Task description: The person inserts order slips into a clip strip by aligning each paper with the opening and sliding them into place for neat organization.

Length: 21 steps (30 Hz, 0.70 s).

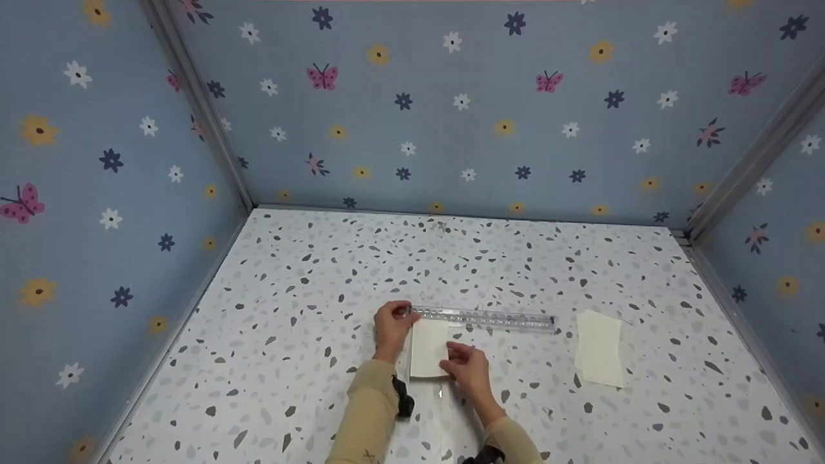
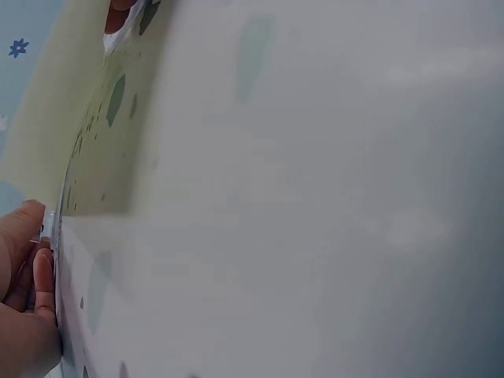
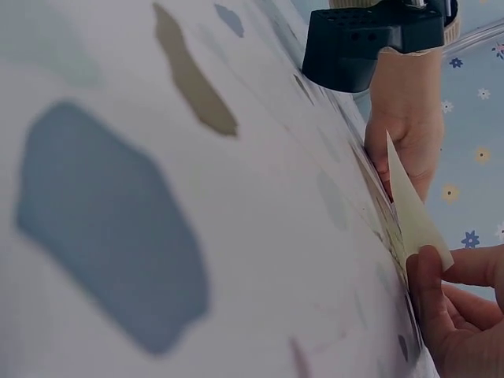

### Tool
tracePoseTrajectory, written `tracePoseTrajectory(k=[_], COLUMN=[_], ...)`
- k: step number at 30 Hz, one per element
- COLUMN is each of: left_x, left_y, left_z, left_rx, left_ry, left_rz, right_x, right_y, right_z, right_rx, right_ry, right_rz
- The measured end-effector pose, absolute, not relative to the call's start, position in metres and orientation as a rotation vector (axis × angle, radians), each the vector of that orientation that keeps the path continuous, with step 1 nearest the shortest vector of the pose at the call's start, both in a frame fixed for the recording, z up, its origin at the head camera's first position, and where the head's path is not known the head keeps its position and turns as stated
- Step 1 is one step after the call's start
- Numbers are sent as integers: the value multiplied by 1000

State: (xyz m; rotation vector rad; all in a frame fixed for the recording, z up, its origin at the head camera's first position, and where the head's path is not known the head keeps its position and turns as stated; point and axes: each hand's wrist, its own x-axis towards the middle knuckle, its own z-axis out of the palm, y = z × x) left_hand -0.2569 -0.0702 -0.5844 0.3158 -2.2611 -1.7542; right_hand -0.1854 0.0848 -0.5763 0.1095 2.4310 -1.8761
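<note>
A pale yellow sheet of paper lies in front of me with its near edge slightly raised. Along its far edge runs a clear plastic ruler with a row of round shapes. My left hand pinches the ruler's left end by the paper's far left corner; the left wrist view shows thumb and fingers at that clear end. With thumb and fingers, my right hand pinches the paper's right edge. Seen from the right wrist, the paper stands up off the table between those fingers.
More pale yellow paper sheets lie overlapped to the right on the speckled white table. Walls with flower and butterfly prints enclose the table at the back and both sides. A dark wrist camera is on the left forearm.
</note>
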Motion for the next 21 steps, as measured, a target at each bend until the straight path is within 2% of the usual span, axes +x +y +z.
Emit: tracePoseTrajectory(k=[21], left_x=[-259], left_y=[-71], left_z=[-587], left_rx=[343], left_ry=[-2300], left_rz=[-1749], right_x=[-188], right_y=[81], right_z=[-576], right_rx=[35], right_ry=[2483], right_rz=[-1855])
